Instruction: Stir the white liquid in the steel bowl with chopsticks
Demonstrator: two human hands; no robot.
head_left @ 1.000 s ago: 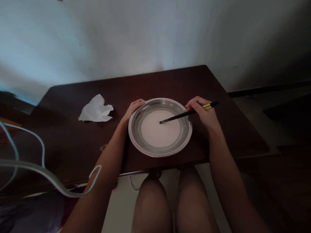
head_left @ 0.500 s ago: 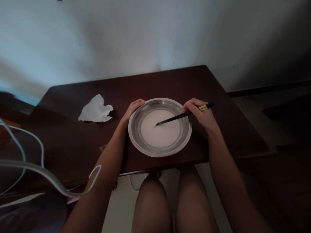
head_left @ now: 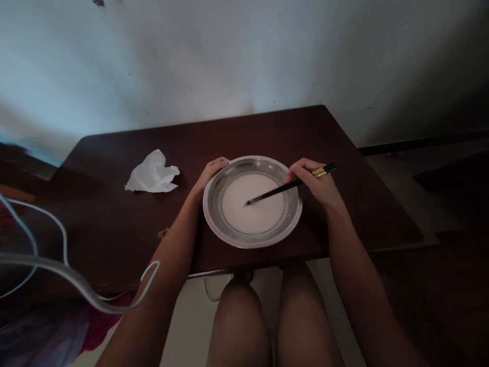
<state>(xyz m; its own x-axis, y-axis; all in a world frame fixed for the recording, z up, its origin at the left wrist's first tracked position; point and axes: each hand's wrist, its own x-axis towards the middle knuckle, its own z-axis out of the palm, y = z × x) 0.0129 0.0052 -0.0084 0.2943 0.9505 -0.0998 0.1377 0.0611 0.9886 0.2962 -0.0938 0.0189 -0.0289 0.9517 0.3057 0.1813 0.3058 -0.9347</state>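
Observation:
A round stainless steel bowl (head_left: 214, 204) sits near the front edge of the dark table and contains a pale, milky liquid (head_left: 260, 214). At its upper left rim, my left hand (head_left: 211, 170) grips the edge, the thumb hidden from sight. My right hand (head_left: 314, 182) is closed around a pair of black chopsticks (head_left: 274, 191) with gold bands near the top. They slant down to the left over the right rim, and their tips dip into the liquid around the middle of the bowl.
Crumpled white paper (head_left: 153, 173) lies on the table (head_left: 267, 127) left of the bowl. A small brownish scrap (head_left: 163, 233) is beside my left forearm. Pale cables (head_left: 82, 285) loop across the lower left. Behind the table stands a wall (head_left: 229, 61).
The chopstick tips have moved slightly toward me within the liquid. Both hands keep their places at the bowl, and the whole view has shifted a little.

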